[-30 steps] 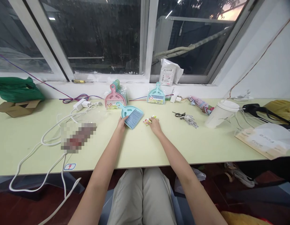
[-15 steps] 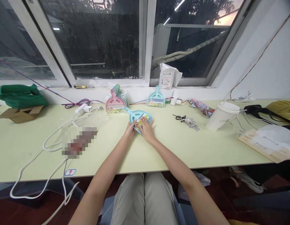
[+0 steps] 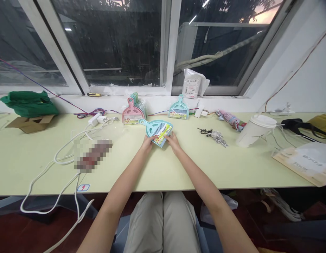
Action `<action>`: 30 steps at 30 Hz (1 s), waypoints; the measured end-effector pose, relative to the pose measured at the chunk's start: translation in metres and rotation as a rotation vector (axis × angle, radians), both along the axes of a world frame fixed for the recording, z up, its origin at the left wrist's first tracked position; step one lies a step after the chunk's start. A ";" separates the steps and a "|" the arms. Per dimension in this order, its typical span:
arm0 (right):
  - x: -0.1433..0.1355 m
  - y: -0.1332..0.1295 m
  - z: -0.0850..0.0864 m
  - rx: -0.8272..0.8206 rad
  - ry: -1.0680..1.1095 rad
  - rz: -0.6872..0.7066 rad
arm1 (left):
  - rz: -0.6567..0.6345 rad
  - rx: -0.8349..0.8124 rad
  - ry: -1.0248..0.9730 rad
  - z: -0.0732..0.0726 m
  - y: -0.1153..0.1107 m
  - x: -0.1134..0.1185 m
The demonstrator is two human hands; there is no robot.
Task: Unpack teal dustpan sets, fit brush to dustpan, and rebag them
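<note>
Between my hands is a light-blue mini dustpan and brush set (image 3: 151, 127), its handle pointing up to the left and a printed label across the brush. My left hand (image 3: 147, 143) grips its lower left edge, thumb on the front. On the lower right edge, my right hand (image 3: 173, 142) is closed with the thumb over the label side. Behind it, against the wall, leans a row of similar sets with a pink dustpan (image 3: 131, 111) in front. Another blue set (image 3: 178, 108), in clear wrapping, leans to the right of that row.
White cables (image 3: 57, 158) and a blurred-out object (image 3: 93, 156) lie on the left of the table (image 3: 205, 172). Toward the right are a bunch of keys (image 3: 218, 137), a lidded white cup (image 3: 255, 131) and a paper bag (image 3: 302, 161). A cardboard box (image 3: 31, 124) with green cloth is far left.
My right hand has moved from lying across the label to the right edge of the dustpan set, uncovering the label. The camera view has shifted slightly.
</note>
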State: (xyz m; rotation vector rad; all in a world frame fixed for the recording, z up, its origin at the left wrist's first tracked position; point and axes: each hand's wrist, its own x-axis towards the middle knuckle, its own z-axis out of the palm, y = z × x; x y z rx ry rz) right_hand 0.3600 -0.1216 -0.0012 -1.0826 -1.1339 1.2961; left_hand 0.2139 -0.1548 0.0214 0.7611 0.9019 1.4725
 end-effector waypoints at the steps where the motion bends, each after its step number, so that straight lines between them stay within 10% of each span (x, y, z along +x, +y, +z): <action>1: 0.002 0.001 0.000 -0.042 0.101 0.041 | -0.035 0.003 0.019 0.001 0.000 -0.002; 5: 0.008 0.002 0.003 -0.090 0.344 0.058 | -0.030 0.034 0.233 0.012 0.001 -0.027; 10: 0.020 0.004 0.008 -0.055 0.422 0.025 | 0.648 0.096 0.790 0.018 -0.007 -0.077; 13: 0.028 0.008 0.006 -0.059 0.439 -0.026 | 0.786 -0.005 1.039 0.008 -0.015 -0.105; 18: 0.038 0.014 0.000 -0.056 0.456 -0.103 | 0.833 -0.202 1.168 -0.001 -0.017 -0.131; 23: 0.045 0.021 -0.004 -0.003 0.467 -0.165 | 0.853 0.121 1.105 0.015 -0.017 -0.100; 30: 0.062 0.031 -0.003 0.041 0.479 -0.271 | 0.410 0.461 1.092 -0.002 -0.003 -0.041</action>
